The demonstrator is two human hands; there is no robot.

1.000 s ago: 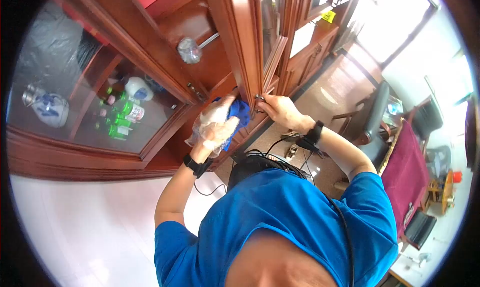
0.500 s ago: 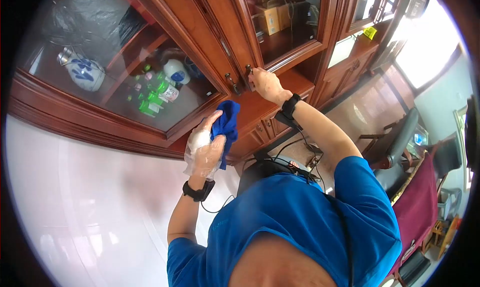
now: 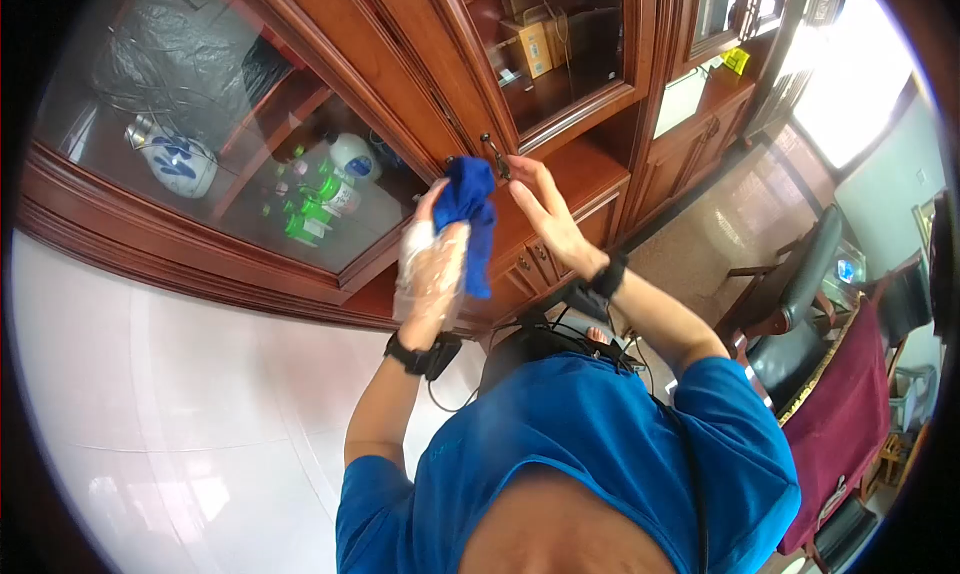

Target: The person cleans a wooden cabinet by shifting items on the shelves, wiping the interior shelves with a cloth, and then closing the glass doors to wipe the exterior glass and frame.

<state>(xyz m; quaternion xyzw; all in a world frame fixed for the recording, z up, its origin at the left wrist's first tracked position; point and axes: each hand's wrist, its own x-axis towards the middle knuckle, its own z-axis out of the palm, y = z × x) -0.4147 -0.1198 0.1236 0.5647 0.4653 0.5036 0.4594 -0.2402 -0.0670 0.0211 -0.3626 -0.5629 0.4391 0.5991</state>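
Observation:
My left hand (image 3: 436, 259), in a clear plastic glove, grips a blue cloth (image 3: 471, 209) between thumb and fingers. The cloth is bunched up at the cabinet's left door handle and covers most of it. To the right is my right hand (image 3: 552, 222), bare, with thumb and fingers apart. Its fingertips are beside the dark metal handle (image 3: 497, 159) of the right door; whether they touch it is hard to tell. Both handles belong to a reddish-brown wooden cabinet (image 3: 400, 59) with glass-panelled doors, which look shut.
Behind the left glass are a blue-and-white jar (image 3: 178, 162) and green bottles (image 3: 312, 219). Yellow boxes (image 3: 535, 49) stand behind the right glass. Below the doors runs an open shelf (image 3: 590, 169). Dark chairs (image 3: 800, 274) and a maroon cloth (image 3: 840, 424) are at the right.
My left hand has moved up and right, bringing the blue cloth onto the left handle. My right hand has let go of the right handle and opened.

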